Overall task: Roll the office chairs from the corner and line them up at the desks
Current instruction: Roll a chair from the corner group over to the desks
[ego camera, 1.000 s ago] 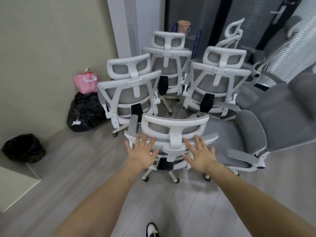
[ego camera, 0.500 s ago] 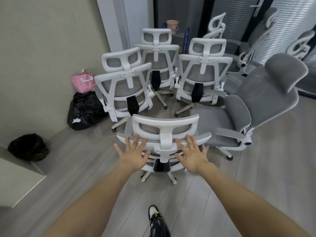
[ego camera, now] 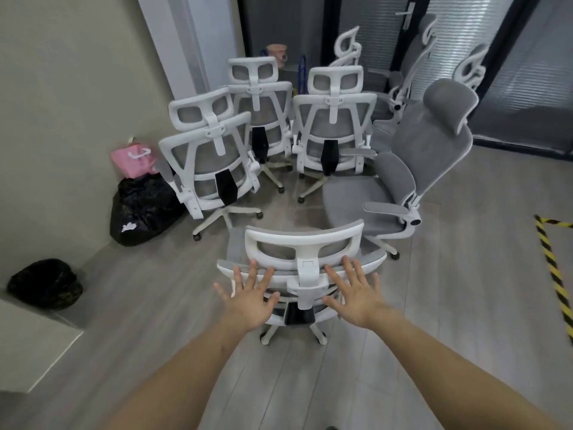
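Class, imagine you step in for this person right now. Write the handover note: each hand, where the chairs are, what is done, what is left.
Left hand: open, fingers spread, over the back of the nearest chair; contact cannot be confirmed.
Right hand: open, the same, on the other side of the headrest post.
Chairs: the nearest one faces away, with three chairs clustered behind it in the corner, a side-facing chair to the right and more by the glass wall.
Done: nothing lined up; no desks in view.
Left: grip the nearest chair, roll it out, then fetch the others.
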A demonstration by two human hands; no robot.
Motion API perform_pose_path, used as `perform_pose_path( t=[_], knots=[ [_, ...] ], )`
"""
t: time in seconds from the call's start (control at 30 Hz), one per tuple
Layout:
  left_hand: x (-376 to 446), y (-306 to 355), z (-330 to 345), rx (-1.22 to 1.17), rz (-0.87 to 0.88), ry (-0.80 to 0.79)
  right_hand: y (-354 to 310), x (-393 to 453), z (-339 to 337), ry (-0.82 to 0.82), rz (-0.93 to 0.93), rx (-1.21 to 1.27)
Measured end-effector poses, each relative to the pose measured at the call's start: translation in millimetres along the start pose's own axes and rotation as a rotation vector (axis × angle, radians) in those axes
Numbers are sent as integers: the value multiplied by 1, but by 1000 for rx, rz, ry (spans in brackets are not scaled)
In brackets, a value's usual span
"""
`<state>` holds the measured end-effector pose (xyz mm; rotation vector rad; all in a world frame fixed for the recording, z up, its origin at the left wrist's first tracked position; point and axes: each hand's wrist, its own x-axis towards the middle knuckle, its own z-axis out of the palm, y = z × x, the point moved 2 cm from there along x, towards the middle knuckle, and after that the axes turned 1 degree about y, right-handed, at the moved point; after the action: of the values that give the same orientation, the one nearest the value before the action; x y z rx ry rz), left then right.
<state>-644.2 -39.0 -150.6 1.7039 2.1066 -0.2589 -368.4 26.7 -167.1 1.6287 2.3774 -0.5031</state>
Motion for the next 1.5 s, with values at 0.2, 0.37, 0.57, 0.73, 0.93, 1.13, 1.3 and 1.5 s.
perform_pose_path(
  t=[0.2,0.37,0.57,0.73,0.93,1.13,1.3,1.5],
  knots=[
    [-54,-6,17,30,103,-82,-23,-86,39,23,140,38],
    [-85,-5,34,89,218,-103,-36,-153,63,53,237,31],
    [-123,23,58,120,357,-103,-27,-227,86,81,369,58],
    [-151,77,82,142,464,-132,9,-290,98,71,468,92],
    [-190,173,110,167,592,-209,79,-373,124,87,624,213],
    [-225,291,137,278,730,-252,146,-463,155,172,802,284],
    [-257,405,169,432,858,-240,208,-549,180,267,900,334],
    [-315,545,204,582,1013,-245,286,-655,203,283,1051,384]
  ],
)
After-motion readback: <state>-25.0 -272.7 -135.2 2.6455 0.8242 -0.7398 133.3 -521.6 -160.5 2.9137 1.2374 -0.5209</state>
